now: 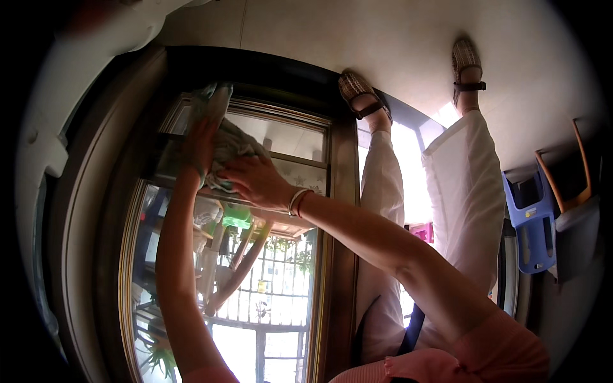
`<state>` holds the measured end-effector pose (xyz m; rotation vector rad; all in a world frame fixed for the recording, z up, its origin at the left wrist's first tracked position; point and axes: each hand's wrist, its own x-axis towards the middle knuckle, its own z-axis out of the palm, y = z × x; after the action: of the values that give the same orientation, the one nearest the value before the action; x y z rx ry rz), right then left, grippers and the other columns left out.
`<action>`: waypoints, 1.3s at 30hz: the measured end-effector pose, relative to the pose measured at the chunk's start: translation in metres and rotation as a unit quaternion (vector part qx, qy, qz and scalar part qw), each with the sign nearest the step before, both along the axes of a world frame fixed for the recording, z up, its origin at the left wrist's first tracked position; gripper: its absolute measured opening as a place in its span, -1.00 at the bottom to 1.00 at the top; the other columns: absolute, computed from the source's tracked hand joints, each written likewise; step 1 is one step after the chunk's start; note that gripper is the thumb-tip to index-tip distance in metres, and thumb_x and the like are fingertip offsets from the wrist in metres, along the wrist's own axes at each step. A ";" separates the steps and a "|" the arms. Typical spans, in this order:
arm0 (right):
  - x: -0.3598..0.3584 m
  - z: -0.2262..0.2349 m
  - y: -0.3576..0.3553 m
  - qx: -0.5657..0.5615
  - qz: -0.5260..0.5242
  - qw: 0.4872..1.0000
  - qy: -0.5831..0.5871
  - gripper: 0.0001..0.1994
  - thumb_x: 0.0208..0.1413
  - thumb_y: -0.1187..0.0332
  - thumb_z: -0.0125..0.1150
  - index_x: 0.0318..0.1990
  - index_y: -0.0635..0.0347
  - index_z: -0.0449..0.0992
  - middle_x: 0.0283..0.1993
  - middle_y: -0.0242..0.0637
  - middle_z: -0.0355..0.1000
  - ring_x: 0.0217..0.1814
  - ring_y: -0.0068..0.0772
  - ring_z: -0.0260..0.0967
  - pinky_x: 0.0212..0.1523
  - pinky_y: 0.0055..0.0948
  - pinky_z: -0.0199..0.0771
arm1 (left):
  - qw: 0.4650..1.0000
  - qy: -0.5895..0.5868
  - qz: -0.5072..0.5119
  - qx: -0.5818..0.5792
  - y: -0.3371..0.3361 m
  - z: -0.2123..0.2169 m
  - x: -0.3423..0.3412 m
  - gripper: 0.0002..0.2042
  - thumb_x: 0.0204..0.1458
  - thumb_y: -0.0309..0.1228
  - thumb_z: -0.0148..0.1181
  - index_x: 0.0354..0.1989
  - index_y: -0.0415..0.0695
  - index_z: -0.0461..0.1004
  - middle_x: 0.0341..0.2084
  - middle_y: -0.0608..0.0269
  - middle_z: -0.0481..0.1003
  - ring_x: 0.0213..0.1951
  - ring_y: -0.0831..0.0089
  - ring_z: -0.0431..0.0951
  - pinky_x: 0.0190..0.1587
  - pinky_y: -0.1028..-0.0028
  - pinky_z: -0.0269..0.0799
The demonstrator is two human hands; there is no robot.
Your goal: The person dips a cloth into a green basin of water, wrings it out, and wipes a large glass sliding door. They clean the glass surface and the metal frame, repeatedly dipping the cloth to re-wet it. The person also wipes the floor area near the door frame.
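Observation:
A crumpled grey-green cloth (236,145) is bunched against the dark crossbar of a glass-paned door (338,255). My left hand (201,145) grips its left side, and part of the cloth sticks out past the fingertips. From the right, my right hand (258,184) presses on the lower part of the bundle with bent fingers. That wrist wears a pale bracelet and a red one. The folds hide some of the fingertips.
Behind or reflected in the lower glass pane (268,281) are plants, a green bag and window bars. A blue plastic stool (533,239) stands at the right beside an orange-framed chair (581,191). A white moulded object (54,137) lies along the left. Pale floor (306,35) stretches across the top.

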<state>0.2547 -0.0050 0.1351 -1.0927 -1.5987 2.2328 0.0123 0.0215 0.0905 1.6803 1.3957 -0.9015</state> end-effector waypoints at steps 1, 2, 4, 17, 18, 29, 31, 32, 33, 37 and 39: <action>-0.002 0.011 -0.002 -0.008 -0.003 1.000 0.012 -0.61 0.24 0.24 0.09 0.23 -0.22 0.36 0.28 -0.39 0.30 0.40 -0.28 0.12 0.42 0.00 -0.07 | 1.000 0.012 -0.004 0.002 0.003 0.016 0.002 -0.56 0.12 -0.53 -0.09 0.22 -0.07 0.33 0.30 0.01 0.23 0.29 -0.01 0.24 0.29 0.18 0.23; -0.003 0.022 -0.004 -0.012 0.004 1.000 0.004 -0.57 0.20 0.16 0.15 0.24 -0.26 0.35 0.28 -0.44 0.29 0.39 -0.30 0.12 0.42 0.04 -0.08 | 1.000 0.018 -0.002 -0.005 0.006 0.033 0.005 -0.55 0.11 -0.55 -0.10 0.22 -0.08 0.32 0.30 0.00 0.22 0.29 -0.01 0.23 0.30 0.18 0.22; -0.002 0.052 -0.003 -0.013 0.007 0.999 0.034 -0.56 0.18 0.19 0.19 0.23 -0.29 0.35 0.27 -0.46 0.29 0.38 -0.30 0.13 0.41 0.04 -0.07 | 0.999 0.038 -0.001 -0.012 0.015 0.077 0.014 -0.53 0.09 -0.58 -0.13 0.23 -0.10 0.32 0.31 -0.03 0.20 0.31 -0.01 0.21 0.32 0.18 0.19; 0.116 0.256 0.005 0.000 0.061 0.974 0.217 -0.39 -0.03 0.24 0.36 0.24 -0.24 0.34 0.28 -0.47 0.22 0.36 -0.29 0.11 0.49 0.11 -0.27 | 0.990 0.068 0.030 -0.119 -0.002 0.354 0.122 -0.41 -0.06 -0.56 -0.05 0.25 -0.02 0.35 0.35 0.10 0.16 0.39 -0.11 0.02 0.40 0.09 0.04; 0.130 0.266 0.004 -0.011 0.083 0.969 0.234 -0.38 -0.03 0.24 0.35 0.25 -0.22 0.34 0.29 -0.45 0.21 0.36 -0.28 0.11 0.49 0.11 -0.27 | 0.993 0.030 0.044 -0.108 -0.005 0.370 0.136 -0.43 -0.06 -0.54 -0.03 0.25 -0.06 0.35 0.35 0.08 0.16 0.39 -0.13 0.01 0.39 0.08 0.03; 0.178 0.300 -0.022 0.067 0.178 0.969 0.158 -0.44 0.23 0.10 0.06 0.38 -0.19 0.17 0.40 -0.39 0.11 0.45 -0.19 0.01 0.36 -0.06 0.00 | 0.977 -0.086 0.018 -0.196 -0.015 0.382 0.208 -0.43 0.16 -0.13 0.01 0.30 -0.17 0.26 0.40 0.02 0.04 0.42 -0.11 -0.09 0.39 -0.02 -0.07; 0.176 0.289 -0.019 0.058 0.184 0.970 0.148 -0.44 0.25 0.08 0.04 0.39 -0.19 0.15 0.41 -0.39 0.11 0.46 -0.20 0.01 0.35 -0.09 0.04 | 0.968 -0.100 -0.057 -0.222 -0.018 0.362 0.205 -0.45 0.17 -0.13 -0.01 0.30 -0.15 0.27 0.40 0.03 0.05 0.42 -0.09 -0.09 0.37 -0.02 -0.03; 0.175 0.283 -0.022 0.057 0.188 0.970 0.145 -0.44 0.25 0.08 0.04 0.40 -0.19 0.14 0.41 -0.40 0.11 0.46 -0.21 0.00 0.35 -0.10 0.05 | 0.961 -0.106 -0.094 -0.236 -0.020 0.351 0.204 -0.46 0.18 -0.13 -0.02 0.29 -0.13 0.28 0.40 0.03 0.05 0.42 -0.08 -0.09 0.37 -0.03 -0.02; 0.174 0.276 -0.023 0.056 0.191 0.970 0.140 -0.43 0.25 0.08 0.04 0.40 -0.19 0.13 0.41 -0.40 0.11 0.47 -0.22 0.00 0.34 -0.12 0.07 | 0.963 -0.115 -0.089 -0.225 -0.023 0.337 0.203 -0.47 0.18 -0.13 -0.03 0.29 -0.12 0.29 0.40 0.03 0.05 0.42 -0.08 -0.09 0.36 -0.03 -0.01; 0.168 0.239 -0.017 0.040 0.193 0.976 0.093 -0.44 0.25 0.08 0.06 0.39 -0.17 0.15 0.39 -0.41 0.12 0.49 -0.19 -0.04 0.34 -0.11 0.08 | 0.962 -0.150 -0.115 -0.198 -0.032 0.278 0.195 -0.50 0.19 -0.14 -0.05 0.29 -0.03 0.31 0.39 0.09 0.07 0.42 -0.09 -0.11 0.35 -0.01 0.02; 0.165 0.218 -0.018 0.036 0.181 0.979 0.091 -0.44 0.24 0.08 0.08 0.38 -0.15 0.18 0.38 -0.41 0.13 0.49 -0.19 -0.05 0.33 -0.11 0.08 | 0.960 -0.161 -0.136 -0.186 -0.034 0.254 0.191 -0.49 0.19 -0.14 -0.05 0.30 -0.03 0.30 0.39 0.12 0.08 0.43 -0.08 -0.11 0.35 0.00 0.03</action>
<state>0.4197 -0.0231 0.3535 -0.5943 -1.9045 2.3830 0.2029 -0.0127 0.3447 1.6548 0.7369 -0.9218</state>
